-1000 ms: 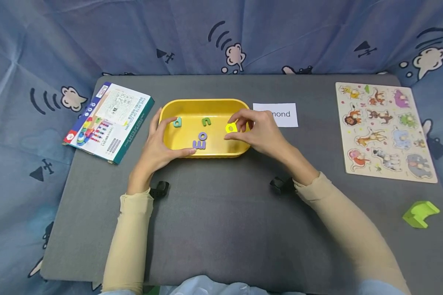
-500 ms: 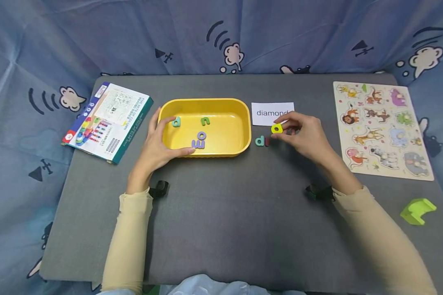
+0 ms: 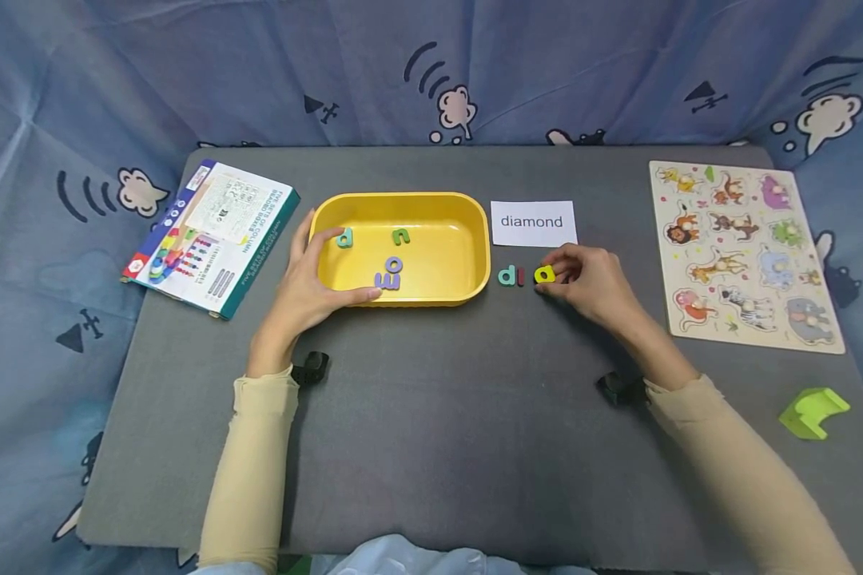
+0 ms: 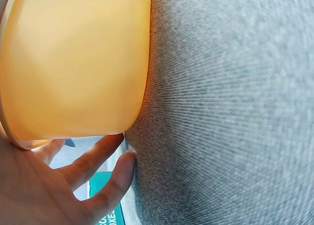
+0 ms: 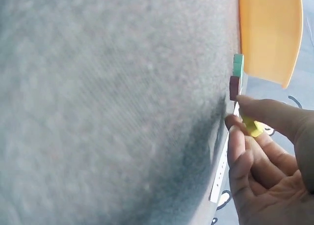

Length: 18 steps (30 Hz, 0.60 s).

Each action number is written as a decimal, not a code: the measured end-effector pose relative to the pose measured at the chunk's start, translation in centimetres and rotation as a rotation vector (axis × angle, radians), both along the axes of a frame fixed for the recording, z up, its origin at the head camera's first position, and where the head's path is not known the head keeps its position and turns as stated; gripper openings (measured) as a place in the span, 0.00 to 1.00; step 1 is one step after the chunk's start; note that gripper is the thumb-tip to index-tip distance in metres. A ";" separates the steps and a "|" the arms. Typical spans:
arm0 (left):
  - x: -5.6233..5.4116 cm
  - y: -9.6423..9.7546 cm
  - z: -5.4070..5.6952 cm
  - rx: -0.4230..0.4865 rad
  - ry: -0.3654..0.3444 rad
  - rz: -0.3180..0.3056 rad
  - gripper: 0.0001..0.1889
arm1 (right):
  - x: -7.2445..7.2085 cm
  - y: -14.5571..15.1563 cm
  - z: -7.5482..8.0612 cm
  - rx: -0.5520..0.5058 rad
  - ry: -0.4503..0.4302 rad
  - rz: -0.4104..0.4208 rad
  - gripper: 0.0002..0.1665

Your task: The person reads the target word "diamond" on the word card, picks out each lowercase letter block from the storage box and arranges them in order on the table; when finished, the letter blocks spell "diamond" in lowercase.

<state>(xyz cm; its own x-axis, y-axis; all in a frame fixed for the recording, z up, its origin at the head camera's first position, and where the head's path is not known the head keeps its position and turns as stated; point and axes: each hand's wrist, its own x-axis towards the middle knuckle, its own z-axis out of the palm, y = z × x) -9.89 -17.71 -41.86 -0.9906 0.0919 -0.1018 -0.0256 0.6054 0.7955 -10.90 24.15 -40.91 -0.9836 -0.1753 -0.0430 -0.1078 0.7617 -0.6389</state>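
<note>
my right fingers (image 3: 557, 291) pinching the yellow a (image 3: 543, 274), red i (image 3: 521, 276) just beside it, left fingers (image 3: 355, 297) kinda wide, gripping the yellow tray (image 3: 439, 271)

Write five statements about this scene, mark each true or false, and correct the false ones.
1. The right hand pinches the yellow a. True.
2. The left hand is away from the yellow tray. False: the left hand holds the yellow tray.
3. The word card reads "diamond". True.
4. The green n lies outside the yellow tray. False: the green n lies inside it.
5. Outside the yellow tray, a teal d lies beside a dark red i. True.
</note>
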 end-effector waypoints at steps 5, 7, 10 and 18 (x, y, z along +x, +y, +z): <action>0.0 0.0 0.0 0.002 -0.001 0.000 0.53 | -0.1 -0.1 -0.5 0.024 0.033 0.026 0.17; 0.0 0.0 -0.1 -0.001 -0.003 -0.002 0.53 | -0.1 -0.1 -0.6 0.036 0.029 0.030 0.18; 0.0 0.0 -0.1 -0.005 -0.007 0.000 0.53 | -0.1 -0.2 -0.6 0.052 0.007 0.037 0.21; 0.0 0.0 0.0 -0.005 -0.010 0.005 0.53 | -0.1 -0.3 -0.3 0.073 0.001 0.053 0.16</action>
<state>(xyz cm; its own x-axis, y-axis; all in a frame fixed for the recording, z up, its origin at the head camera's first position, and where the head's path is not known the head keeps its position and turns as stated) -9.90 -17.69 -41.90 -0.9899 0.0862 -0.1123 -0.0369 0.6090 0.7923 -11.04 23.85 -41.26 -0.9731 -0.2234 -0.0567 -0.1496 0.7997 -0.5815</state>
